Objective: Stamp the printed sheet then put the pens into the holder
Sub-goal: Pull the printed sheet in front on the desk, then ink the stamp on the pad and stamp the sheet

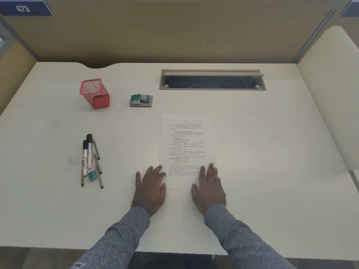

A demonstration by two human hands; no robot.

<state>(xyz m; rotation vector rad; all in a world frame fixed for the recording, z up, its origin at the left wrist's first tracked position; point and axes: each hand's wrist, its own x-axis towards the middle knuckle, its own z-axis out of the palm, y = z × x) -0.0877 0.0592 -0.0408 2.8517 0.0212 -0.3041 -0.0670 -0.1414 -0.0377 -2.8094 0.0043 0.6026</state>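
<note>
A white printed sheet (pixel 186 144) lies flat in the middle of the cream desk. My left hand (pixel 150 188) rests palm down at the sheet's lower left corner, fingers spread. On the lower right corner my right hand (pixel 208 186) lies flat the same way. A green and grey stamp (pixel 140 99) sits on its grey ink pad (pixel 148 104) beyond the sheet, to the left. Farther left stands a red mesh pen holder (pixel 95 93), empty as far as I see. A cluster of markers and pens (pixel 90 159) with a small eraser (pixel 92 175) lies at the left.
A grey cable slot (pixel 212 80) with its lid up is set into the desk (pixel 272 133) at the back right. Tan partition walls enclose the desk on three sides. The desk's front edge runs just below my sleeves.
</note>
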